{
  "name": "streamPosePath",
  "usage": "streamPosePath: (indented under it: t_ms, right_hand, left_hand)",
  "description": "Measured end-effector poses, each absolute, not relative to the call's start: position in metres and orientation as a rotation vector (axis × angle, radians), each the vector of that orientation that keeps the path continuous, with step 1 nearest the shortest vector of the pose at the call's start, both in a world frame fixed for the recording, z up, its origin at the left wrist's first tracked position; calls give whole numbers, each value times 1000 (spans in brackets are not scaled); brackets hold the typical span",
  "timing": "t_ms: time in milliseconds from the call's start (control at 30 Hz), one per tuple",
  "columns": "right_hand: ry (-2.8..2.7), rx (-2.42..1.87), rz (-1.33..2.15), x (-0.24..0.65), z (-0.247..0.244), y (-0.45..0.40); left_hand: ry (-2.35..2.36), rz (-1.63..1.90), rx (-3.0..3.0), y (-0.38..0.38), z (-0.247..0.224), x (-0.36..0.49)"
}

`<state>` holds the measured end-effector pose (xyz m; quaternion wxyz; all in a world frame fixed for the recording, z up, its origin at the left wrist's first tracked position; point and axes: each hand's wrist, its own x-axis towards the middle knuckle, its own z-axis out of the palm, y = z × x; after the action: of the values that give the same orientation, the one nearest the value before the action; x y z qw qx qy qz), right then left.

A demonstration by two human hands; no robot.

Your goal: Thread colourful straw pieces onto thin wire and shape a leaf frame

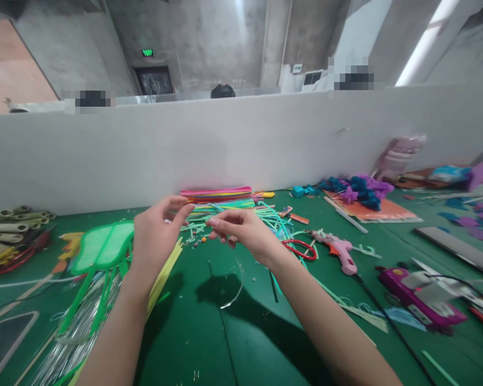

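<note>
My right hand (243,228) is raised over the middle of the table, thumb and fingertips pinched together. A thin clear cord (240,287) hangs in a curve below its fingers and seems held there; the held end is hidden. My left hand (159,228) is up to the left of it, fingers bent, with a small gap between thumb and forefinger. I see nothing plainly held in it. Small coloured beads (203,239) lie on the green table beyond and between my hands. Behind them are cut pipe cleaners (271,217) in green and blue.
A pink glue gun (340,252) and a purple power strip (421,300) lie at the right. Purple and blue felt-like pieces (358,190) are heaped behind. On the left are a green mesh piece (102,246), silvery strips (76,332) and bamboo tubes (16,228). A white partition (145,155) stands behind.
</note>
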<state>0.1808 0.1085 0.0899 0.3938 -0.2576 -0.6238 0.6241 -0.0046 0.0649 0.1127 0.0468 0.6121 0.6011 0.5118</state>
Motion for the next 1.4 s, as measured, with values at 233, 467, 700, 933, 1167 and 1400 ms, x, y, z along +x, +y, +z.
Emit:
streamPosePath:
  t_ms: [233, 467, 700, 933, 1167, 1400]
  right_hand:
    - [-1301, -643, 1576, 177, 83, 118]
    - [-1289, -685, 1554, 176, 84, 116]
    - [-1256, -644, 1595, 171, 80, 118]
    - [-1238, -627, 1601, 175, 83, 116]
    - [-1240, -608, 1536, 172, 82, 116]
    - [-966, -564, 1234, 171, 85, 112]
  left_hand:
    - [1352, 1686, 1357, 71, 113, -25]
    - [1415, 1671, 1415, 68, 115, -27]
    - [1885, 1667, 1878, 71, 106, -19]
    - [1933, 1639, 2229, 67, 104, -16]
    - [1693, 1782, 1754, 67, 112, -17]
    - [1247, 1181, 1586, 61, 112, 14]
